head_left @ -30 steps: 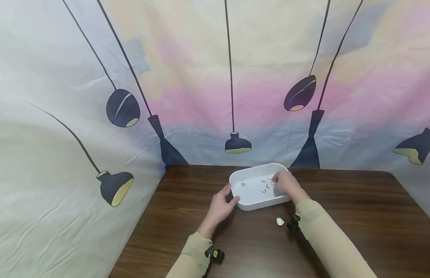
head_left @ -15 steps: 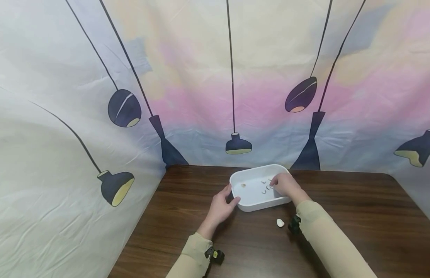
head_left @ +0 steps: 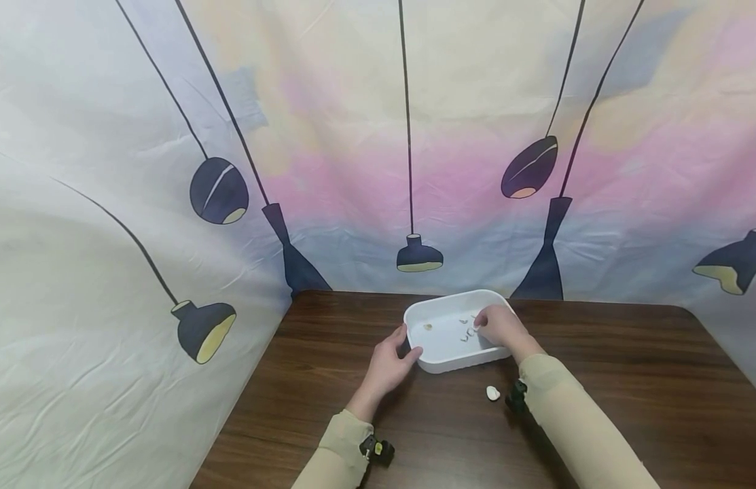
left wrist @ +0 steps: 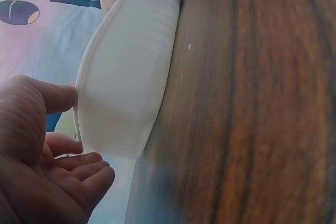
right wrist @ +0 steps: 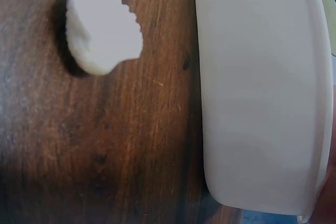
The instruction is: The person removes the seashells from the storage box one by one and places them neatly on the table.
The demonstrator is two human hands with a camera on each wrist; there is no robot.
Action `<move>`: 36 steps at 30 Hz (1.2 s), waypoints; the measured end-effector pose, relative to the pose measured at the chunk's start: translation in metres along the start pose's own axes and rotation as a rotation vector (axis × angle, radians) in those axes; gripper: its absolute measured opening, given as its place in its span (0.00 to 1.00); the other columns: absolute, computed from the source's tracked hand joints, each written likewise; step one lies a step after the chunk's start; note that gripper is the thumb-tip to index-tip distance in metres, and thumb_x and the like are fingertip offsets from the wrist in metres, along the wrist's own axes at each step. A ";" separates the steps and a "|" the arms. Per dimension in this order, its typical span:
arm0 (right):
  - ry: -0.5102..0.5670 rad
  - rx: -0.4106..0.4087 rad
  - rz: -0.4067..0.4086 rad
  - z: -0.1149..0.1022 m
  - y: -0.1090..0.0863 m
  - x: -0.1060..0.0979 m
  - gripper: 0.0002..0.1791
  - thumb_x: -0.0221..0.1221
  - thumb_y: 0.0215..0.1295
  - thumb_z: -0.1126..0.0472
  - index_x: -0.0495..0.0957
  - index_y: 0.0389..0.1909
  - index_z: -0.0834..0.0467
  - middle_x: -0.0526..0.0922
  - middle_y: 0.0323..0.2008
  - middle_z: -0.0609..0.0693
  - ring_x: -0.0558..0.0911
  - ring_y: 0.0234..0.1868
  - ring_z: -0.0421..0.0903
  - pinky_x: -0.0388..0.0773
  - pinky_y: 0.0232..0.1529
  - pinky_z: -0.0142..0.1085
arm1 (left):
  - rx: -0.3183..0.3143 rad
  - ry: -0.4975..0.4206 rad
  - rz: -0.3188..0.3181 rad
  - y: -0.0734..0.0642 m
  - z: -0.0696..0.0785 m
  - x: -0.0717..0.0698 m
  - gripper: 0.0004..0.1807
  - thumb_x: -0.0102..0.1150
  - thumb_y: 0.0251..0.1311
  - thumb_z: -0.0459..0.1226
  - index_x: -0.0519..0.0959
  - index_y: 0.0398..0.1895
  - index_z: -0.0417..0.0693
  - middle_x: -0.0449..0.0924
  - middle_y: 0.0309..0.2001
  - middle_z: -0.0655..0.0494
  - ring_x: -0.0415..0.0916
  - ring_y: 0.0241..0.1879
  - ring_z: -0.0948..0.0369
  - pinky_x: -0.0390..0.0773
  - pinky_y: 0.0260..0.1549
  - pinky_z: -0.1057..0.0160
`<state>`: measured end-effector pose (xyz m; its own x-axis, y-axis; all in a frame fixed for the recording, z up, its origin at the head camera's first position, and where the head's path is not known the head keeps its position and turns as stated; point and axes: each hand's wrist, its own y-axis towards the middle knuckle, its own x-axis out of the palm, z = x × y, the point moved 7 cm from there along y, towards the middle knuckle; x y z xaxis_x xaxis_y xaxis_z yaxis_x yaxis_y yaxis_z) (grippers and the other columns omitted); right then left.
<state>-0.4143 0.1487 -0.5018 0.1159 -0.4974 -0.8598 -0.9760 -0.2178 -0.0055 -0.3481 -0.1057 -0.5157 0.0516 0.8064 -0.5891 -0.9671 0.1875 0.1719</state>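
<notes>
A white rectangular tray (head_left: pixel 441 345) lies near the table's far edge, with several small pale pieces (head_left: pixel 464 338) and a yellowish one (head_left: pixel 428 327) inside. My left hand (head_left: pixel 386 363) holds its near left corner; in the left wrist view the thumb and a finger of that hand (left wrist: pixel 50 150) meet the rim of the tray (left wrist: pixel 126 66). Reaching over the right end, my right hand (head_left: pixel 502 324) has its fingertips bunched down among the pale pieces. I cannot tell whether it pinches one. In the right wrist view that hand is mostly hidden behind the tray wall (right wrist: pixel 257 93).
A white ribbed seashell (right wrist: pixel 102 30) lies on the dark wooden table (head_left: pixel 439 428), in front of the tray and left of the right wrist. Behind the table hangs a cloth (head_left: pixel 353 170) printed with lamps.
The right fingertips have shifted slightly left and toward me inside the tray. The left hand keeps its hold on the corner, and the seashell on the table stays put.
</notes>
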 end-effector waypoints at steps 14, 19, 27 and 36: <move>0.038 0.018 -0.010 0.006 0.006 0.008 0.11 0.70 0.65 0.65 0.90 0.46 0.65 0.91 0.44 0.57 0.86 0.51 0.58 0.82 0.59 0.54 | 0.002 0.004 -0.003 0.000 0.000 0.000 0.37 0.64 0.75 0.43 0.66 0.78 0.31 0.66 0.78 0.38 0.63 0.78 0.43 0.65 0.76 0.44; 0.023 0.013 -0.014 0.004 0.006 0.008 0.12 0.72 0.65 0.63 0.90 0.46 0.64 0.91 0.44 0.56 0.86 0.51 0.57 0.82 0.59 0.53 | 0.004 0.007 0.002 -0.001 0.001 0.000 0.37 0.64 0.75 0.43 0.66 0.78 0.30 0.66 0.78 0.36 0.63 0.78 0.42 0.66 0.76 0.43; 0.034 0.052 -0.025 0.004 0.006 0.010 0.11 0.73 0.65 0.61 0.91 0.45 0.62 0.91 0.43 0.54 0.86 0.47 0.53 0.83 0.55 0.52 | 0.010 0.012 0.008 -0.002 0.001 0.000 0.37 0.64 0.75 0.42 0.66 0.77 0.29 0.66 0.77 0.34 0.64 0.78 0.41 0.66 0.75 0.42; 0.021 0.054 -0.022 0.006 0.006 0.010 0.10 0.71 0.66 0.61 0.91 0.45 0.62 0.91 0.43 0.53 0.87 0.47 0.53 0.84 0.55 0.52 | 0.012 0.011 0.004 -0.001 0.001 0.000 0.37 0.64 0.75 0.42 0.66 0.78 0.29 0.66 0.77 0.34 0.64 0.78 0.41 0.67 0.75 0.43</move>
<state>-0.4202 0.1476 -0.5131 0.1405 -0.5109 -0.8481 -0.9817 -0.1834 -0.0521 -0.3472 -0.1057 -0.5147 0.0445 0.8011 -0.5969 -0.9643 0.1906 0.1839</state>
